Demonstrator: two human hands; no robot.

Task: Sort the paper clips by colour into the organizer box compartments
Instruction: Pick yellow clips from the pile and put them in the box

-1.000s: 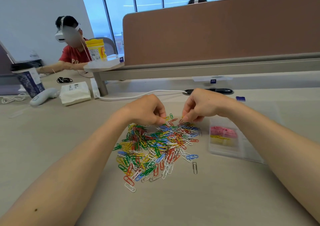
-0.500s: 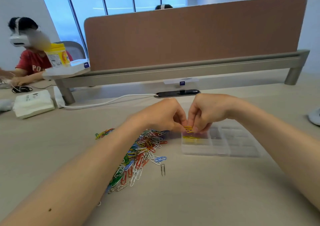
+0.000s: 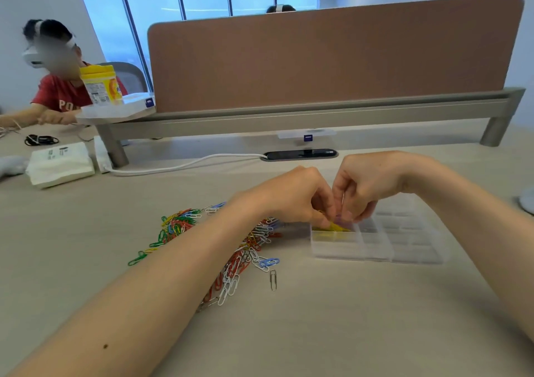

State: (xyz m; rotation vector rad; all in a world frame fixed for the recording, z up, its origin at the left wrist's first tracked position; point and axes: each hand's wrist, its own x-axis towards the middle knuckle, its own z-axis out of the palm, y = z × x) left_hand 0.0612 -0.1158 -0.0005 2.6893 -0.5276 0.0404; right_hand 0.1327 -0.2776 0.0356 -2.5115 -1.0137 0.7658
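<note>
Your left hand point(image 3: 291, 197) pinches yellow clips point(image 3: 337, 227) over the organizer box point(image 3: 404, 256), your right hand point(image 3: 367, 184) curled, its grip unclear; next, drop them in.

Beige table point(image 3: 318, 333) is carrying everything. Clear organizer box point(image 3: 416, 256) is sitting flat on it. Just L of the box, paper clips point(image 3: 251, 249) are lying in a loose multicolour heap. One silver clip point(image 3: 273, 280) is lying apart at the heap's near edge, L of the box & nearer the camera. Beyond the box, a black cable slot point(image 3: 299, 154) is sitting in the tabletop, w/ a white cable point(image 3: 185, 164) running off further L. Far L of the box, a white packet point(image 3: 59, 164), a white adapter point(image 3: 101, 154) & a black cord coil point(image 3: 40, 139) are lying near the divider leg point(image 3: 114, 148). Well R of the box, a white obj point(image 3: 527, 200) is showing at the frame edge.
</note>
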